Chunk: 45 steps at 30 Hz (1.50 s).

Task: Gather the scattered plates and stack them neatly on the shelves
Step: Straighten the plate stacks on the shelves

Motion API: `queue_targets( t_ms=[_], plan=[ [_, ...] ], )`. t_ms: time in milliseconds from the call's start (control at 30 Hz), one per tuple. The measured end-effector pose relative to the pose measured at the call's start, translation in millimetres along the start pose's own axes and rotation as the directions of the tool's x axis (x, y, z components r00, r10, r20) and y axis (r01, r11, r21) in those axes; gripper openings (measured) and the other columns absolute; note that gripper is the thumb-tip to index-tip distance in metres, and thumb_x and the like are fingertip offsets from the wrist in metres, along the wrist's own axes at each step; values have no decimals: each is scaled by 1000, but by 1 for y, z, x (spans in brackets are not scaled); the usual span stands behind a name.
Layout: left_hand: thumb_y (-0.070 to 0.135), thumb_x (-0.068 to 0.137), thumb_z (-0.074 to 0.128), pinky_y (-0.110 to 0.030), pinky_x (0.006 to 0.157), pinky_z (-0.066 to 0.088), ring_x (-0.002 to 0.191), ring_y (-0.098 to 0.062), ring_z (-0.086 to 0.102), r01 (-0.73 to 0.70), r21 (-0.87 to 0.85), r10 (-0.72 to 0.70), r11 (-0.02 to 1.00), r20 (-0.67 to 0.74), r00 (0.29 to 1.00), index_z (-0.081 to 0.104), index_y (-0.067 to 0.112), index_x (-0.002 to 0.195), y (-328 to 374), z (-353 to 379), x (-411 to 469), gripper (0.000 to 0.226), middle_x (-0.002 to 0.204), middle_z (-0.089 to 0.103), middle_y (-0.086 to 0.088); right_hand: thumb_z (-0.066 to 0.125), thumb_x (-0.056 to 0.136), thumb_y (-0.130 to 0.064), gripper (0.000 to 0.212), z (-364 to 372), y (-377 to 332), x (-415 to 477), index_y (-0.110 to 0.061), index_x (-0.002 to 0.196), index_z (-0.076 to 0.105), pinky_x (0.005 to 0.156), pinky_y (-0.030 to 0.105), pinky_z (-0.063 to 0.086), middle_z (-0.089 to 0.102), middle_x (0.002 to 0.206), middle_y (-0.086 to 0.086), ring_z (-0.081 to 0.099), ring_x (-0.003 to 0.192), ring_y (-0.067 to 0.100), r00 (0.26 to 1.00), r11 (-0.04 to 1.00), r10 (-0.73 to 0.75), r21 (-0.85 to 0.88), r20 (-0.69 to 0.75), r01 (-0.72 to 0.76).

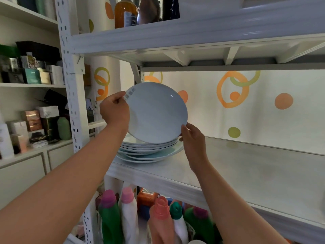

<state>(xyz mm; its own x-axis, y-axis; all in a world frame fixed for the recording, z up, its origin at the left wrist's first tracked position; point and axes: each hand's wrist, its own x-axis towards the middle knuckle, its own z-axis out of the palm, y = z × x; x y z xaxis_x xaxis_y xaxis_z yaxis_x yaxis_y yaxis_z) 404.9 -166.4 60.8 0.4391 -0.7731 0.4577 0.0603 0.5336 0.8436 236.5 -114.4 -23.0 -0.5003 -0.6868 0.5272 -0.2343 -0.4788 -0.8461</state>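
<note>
— Where is the plate?
— The pale blue plate (156, 111) is held right above the stack of plates (149, 150). It is tilted steeply, so its inner face turns toward the camera. Its low edge comes down to the top of the stack, but I cannot tell whether it touches there.

— And the hands?
— The left hand (114, 110) is above and to the left of the stack. Its fingers (117, 97) are curled round the plate's upper left rim, beside some grey printed marks. The right hand (193, 140) is just right of the stack. Its thumb (184, 129) lies on the plate's lower right rim and the rest of the hand goes behind, so it pinches the plate.

— What does the stack sit on?
— A white shelf (246, 164). The stack is at its left end, near the perforated white post (72, 95). The stacked plates are the same pale blue, and the lowest ones jut out a little wider.

— Anything else round the stack?
— Behind it is a white wall with orange and green rings (233, 90) and dots. Below it stand bottles with pink, green and red caps (128, 208). Above it, on the next level up, is an amber bottle (125, 13) beside darker ones. Well to the left of the stack, a cabinet holds small boxes (35, 74).
</note>
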Motion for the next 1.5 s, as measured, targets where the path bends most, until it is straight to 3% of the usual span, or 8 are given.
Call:
queue_targets(
  t_ms=[133, 300, 400, 533, 867, 1100, 1300, 1500],
  plan=[
    [13, 93, 55, -41, 105, 44, 111, -22, 53, 111, -145, -97, 983, 97, 991, 61, 30, 98, 17, 5, -13, 18, 122, 60, -8, 46, 96, -13, 21, -13, -12, -1, -7, 106, 63, 48, 21, 35, 53, 47, -4, 46, 42, 6, 999, 993, 30, 115, 27, -33],
    [15, 92, 55, -32, 91, 50, 99, -21, 56, 190, -81, -169, 978, 217, 961, 69, 15, 109, 23, 28, -28, 22, 111, 65, -2, 40, 98, -10, 19, -50, -33, -6, -6, 109, 55, 44, 27, 44, 57, 66, 7, 51, 45, 17, 998, 985, 43, 167, 37, -49],
    [16, 86, 56, -27, 66, 46, 76, -22, 54, 324, -70, -286, 944, 319, 904, 58, 19, 67, 22, 51, -44, 19, 76, 58, -1, 39, 96, -10, 24, -84, -48, -10, -4, 111, 57, 48, 29, 47, 57, 62, 7, 50, 40, 16, 997, 997, 32, 70, -72, -27],
    [17, 87, 46, -13, 37, 32, 55, -17, 42, 362, 56, -348, 931, 444, 826, 54, 10, 73, 27, 87, -90, 17, 68, 49, -4, 42, 92, -13, 34, -140, -64, -17, -10, 124, 53, 47, 28, 44, 60, 57, 6, 50, 37, 17, 951, 998, 46, -20, -305, -55],
    [18, 90, 34, -37, 80, 51, 98, -30, 60, 452, 36, -300, 891, 794, 529, 58, 8, 87, 35, 168, -250, 26, 110, 65, -16, 46, 93, -21, 26, -301, -108, -60, 0, 86, 61, 31, 18, 36, 55, 51, 8, 47, 24, 11, 672, 941, -143, -310, -727, -136],
    [24, 91, 40, -28, 60, 28, 63, -15, 34, 492, 152, -335, 857, 890, 309, 44, 16, 68, 34, 209, -339, 25, 70, 37, -2, 34, 97, -25, 34, -385, -112, -85, -11, 79, 58, 63, 30, 39, 66, 76, 7, 50, 62, 16, 652, 783, -94, -460, -753, -418],
    [28, 101, 28, -32, 82, 36, 96, -26, 54, 150, 90, -140, 985, 918, 371, 59, 11, 95, 19, 220, -369, 36, 104, 62, -13, 38, 95, -34, 45, -422, -87, -91, -5, 126, 54, 97, 47, 45, 54, 129, 16, 49, 115, 34, 600, 656, -25, -466, -800, -594],
    [16, 101, 24, -34, 115, 20, 144, -26, 25, -117, 60, -25, 991, 960, 280, 36, 14, 144, 6, 220, -376, 45, 154, 33, -8, 38, 96, -28, 41, -431, -70, -96, -1, 124, 51, 70, 28, 39, 51, 126, 15, 51, 105, 26, 564, 764, 23, -350, -825, -542]
  ],
)
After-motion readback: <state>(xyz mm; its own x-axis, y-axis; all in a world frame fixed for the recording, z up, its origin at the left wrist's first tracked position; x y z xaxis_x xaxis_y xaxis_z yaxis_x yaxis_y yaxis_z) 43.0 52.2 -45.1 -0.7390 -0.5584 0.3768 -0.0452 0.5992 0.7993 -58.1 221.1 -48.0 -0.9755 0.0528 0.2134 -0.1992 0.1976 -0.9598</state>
